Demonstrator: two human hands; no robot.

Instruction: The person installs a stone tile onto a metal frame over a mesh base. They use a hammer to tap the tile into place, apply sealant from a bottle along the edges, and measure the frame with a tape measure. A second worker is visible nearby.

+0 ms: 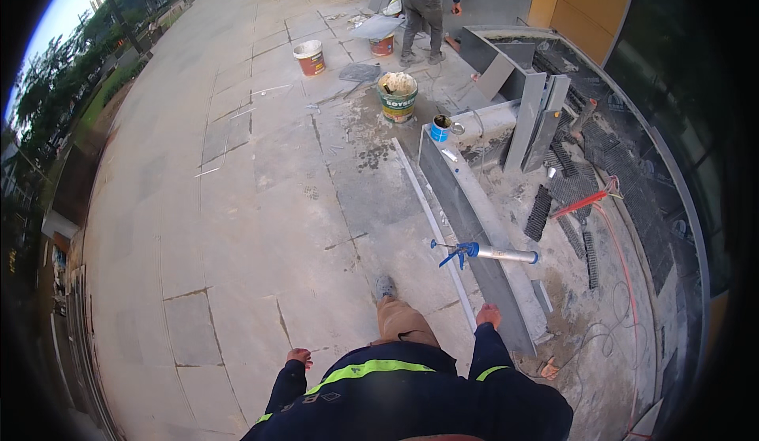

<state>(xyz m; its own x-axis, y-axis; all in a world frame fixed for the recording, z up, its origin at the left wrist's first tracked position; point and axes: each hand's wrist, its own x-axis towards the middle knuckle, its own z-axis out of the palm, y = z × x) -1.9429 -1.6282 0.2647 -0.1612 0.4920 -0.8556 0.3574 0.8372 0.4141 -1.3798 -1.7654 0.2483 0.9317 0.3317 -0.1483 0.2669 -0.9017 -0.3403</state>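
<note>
My left hand (300, 355) hangs low at my left side, its fingers loosely bent and the thumb apart, with nothing seen in it. On the other side my right hand (489, 314) is held out by the low stone-clad ledge (476, 239), its fingers curled in; what they hold, if anything, is hidden. A caulking gun (490, 253) with a blue handle and silver barrel lies across the ledge, just beyond my right hand. Further along stand a small blue can (439, 128) and its round lid (457, 128). One of my shoes (385, 287) steps forward on the paving.
A green bucket (397, 98) and a white-and-red bucket (309, 58) stand ahead. Past them, a person (425, 10) works near another bucket (383, 44). At right are upright grey slabs (534, 124), black ribbed mats (573, 184), a red tool (581, 204) and a trailing cord (630, 283).
</note>
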